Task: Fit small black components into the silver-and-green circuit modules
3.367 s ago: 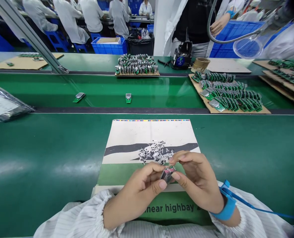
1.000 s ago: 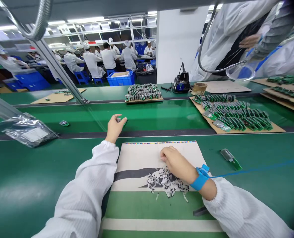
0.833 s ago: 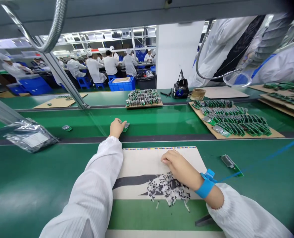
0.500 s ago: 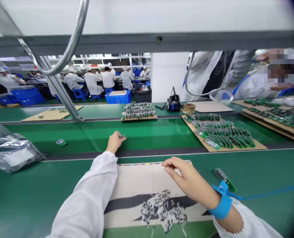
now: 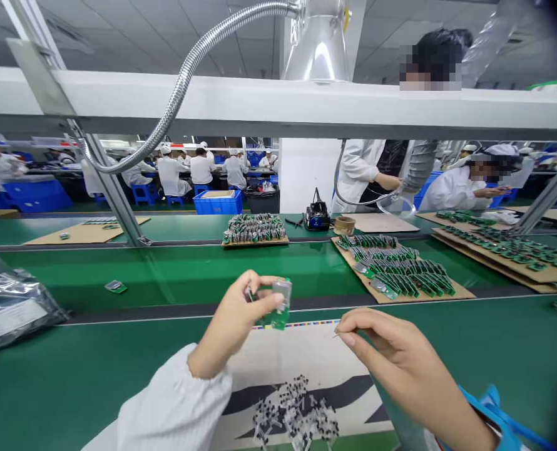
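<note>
A small green circuit board (image 5: 281, 319) with a clear-capped module, clamped in the left hand (image 5: 231, 322), raised above the top edge of a printed paper sheet (image 5: 301, 363). Right hand (image 5: 400, 363) pinched on a tiny thin component (image 5: 337, 335), too small to make out. Below, a heap of small black leaded components (image 5: 292, 413) on the sheet, near the frame's bottom edge. Farther off, a blue plastic crate (image 5: 217, 207) holding a cardboard box (image 5: 217, 195); at far left, a silvery anti-static bag (image 5: 10, 316), contents unreadable.

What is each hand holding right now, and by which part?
The left hand holds a circuit board by its side edge. The right hand pinches a tiny component; which part of it is gripped is too small to tell.
</note>
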The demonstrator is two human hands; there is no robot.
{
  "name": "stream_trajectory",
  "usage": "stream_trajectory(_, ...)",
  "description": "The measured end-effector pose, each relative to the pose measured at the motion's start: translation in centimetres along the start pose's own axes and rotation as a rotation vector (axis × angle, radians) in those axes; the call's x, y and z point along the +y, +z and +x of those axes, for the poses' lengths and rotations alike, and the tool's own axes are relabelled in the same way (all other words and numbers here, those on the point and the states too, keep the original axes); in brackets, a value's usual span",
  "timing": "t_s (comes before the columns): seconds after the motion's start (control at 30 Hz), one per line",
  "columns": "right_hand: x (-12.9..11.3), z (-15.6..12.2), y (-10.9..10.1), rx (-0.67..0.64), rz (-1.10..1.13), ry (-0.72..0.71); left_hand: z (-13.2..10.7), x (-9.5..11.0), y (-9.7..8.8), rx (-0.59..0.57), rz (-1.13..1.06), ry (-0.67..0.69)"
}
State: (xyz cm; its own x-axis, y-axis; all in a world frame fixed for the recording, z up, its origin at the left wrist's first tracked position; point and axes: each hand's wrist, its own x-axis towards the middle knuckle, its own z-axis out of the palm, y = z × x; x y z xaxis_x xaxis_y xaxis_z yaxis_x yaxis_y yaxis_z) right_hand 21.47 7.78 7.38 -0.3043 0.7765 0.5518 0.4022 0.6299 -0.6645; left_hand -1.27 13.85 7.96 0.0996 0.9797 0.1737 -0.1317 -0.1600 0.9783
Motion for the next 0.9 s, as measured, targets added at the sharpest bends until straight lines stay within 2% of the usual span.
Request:
stream_trajectory(0.1,-0.5,-0.3,-0.3,0.045,-0.02,-0.034,-3.2,0.9,2.4,-0.133,-0.029,-0.021)
stream_trajectory(0.27,-1.4,-0.8,0.4,0.155,-0.04,-0.176,-6.2,0.6,4.4,-0.159,-0.011,0.009)
stream_trajectory(0.4,-1.9,-0.9,1.5,0.263,0.054,-0.343,-6.6,0.3,4.7,-0.156,-0.012,0.036)
stream_trajectory(0.5,-2.1,-0.8,1.9,0.312,0.016,-0.417,-6.6,0.3,4.7,-0.158,-0.026,0.048)
stream_trajectory(0.73,-2.6,-0.5,1.5,0.334,-0.217,-0.508,-7.1,0.5,4.7,-0.129,0.026,0.093)
stream_trajectory(0.9,-2.7,-0.8,1.5,0.359,-0.232,-0.533,-7.0,0.6,4.7,-0.148,0.005,0.099)
